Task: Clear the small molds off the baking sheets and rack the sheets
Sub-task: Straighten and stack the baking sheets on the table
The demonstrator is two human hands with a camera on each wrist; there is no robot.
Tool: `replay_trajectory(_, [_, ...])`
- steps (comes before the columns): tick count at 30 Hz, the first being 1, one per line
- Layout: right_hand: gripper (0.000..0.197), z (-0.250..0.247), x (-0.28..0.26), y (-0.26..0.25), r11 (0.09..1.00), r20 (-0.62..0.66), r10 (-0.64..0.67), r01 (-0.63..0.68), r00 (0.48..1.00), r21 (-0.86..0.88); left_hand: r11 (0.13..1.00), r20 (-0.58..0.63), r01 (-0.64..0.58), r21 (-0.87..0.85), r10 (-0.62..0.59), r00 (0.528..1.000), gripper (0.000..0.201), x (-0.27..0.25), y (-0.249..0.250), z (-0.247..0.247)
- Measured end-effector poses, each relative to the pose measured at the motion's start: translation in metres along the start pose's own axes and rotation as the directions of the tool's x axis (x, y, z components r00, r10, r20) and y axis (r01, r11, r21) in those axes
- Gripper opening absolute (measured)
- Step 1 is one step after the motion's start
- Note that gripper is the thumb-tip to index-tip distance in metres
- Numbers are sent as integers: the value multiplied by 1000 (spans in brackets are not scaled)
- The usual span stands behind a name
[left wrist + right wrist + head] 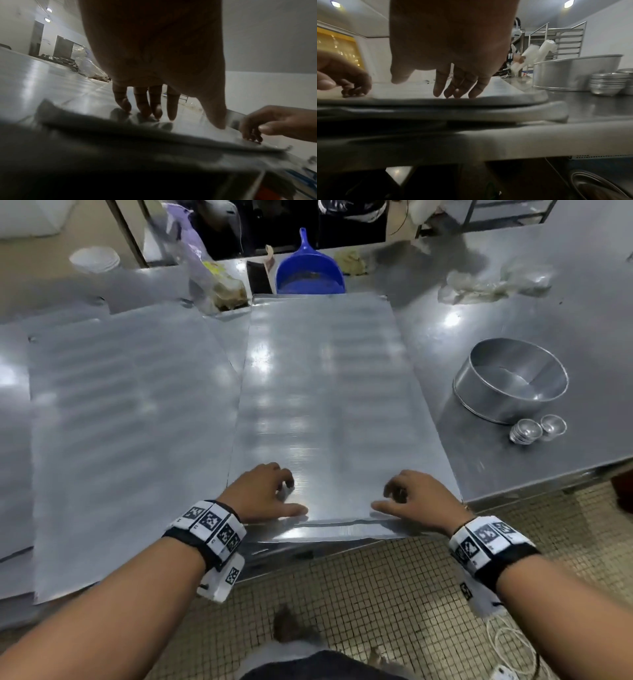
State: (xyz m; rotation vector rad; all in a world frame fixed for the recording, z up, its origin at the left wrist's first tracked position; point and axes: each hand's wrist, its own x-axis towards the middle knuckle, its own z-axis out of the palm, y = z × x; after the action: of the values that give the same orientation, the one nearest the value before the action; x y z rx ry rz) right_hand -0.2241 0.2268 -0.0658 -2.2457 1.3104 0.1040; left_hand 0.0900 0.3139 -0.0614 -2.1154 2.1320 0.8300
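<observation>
A bare metal baking sheet (pixel 325 392) lies lengthwise in front of me on the steel table, and its near end hangs over the table's edge. It rests on another sheet (pixel 522 112). My left hand (pixel 263 494) and right hand (pixel 411 498) both rest on its near end, fingertips down on the top and thumbs pointing toward each other along the edge. Neither hand holds anything. A second wide sheet (pixel 120 440) lies to the left. Small round molds (pixel 525 431) sit stacked on the table at the right, beside a round cake pan (pixel 510 378).
A blue scoop (pixel 310 268), a bag of food (pixel 212 278) and crumpled plastic (pixel 493 285) sit at the table's far side. White bowls (pixel 96 260) stand at the far left. A tray rack (pixel 565 40) and another person (pixel 513 54) are behind the table. Tiled floor lies below me.
</observation>
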Motion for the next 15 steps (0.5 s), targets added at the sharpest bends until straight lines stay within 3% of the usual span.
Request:
replay_trajectory(5, [70, 20, -25, 12, 988, -14, -155, 154, 988, -12, 1000, -25, -11, -17, 11, 1000, 70, -30, 26, 36])
replay_trajectory(9, [49, 28, -40, 25, 977, -80, -211, 209, 974, -37, 997, -192, 66, -41, -72, 979, 49, -47, 32, 59])
replay_trajectory(15, [25, 37, -55, 25, 975, -124, -221, 221, 967, -13, 988, -323, 117, -98, -143, 935, 30, -61, 49, 82])
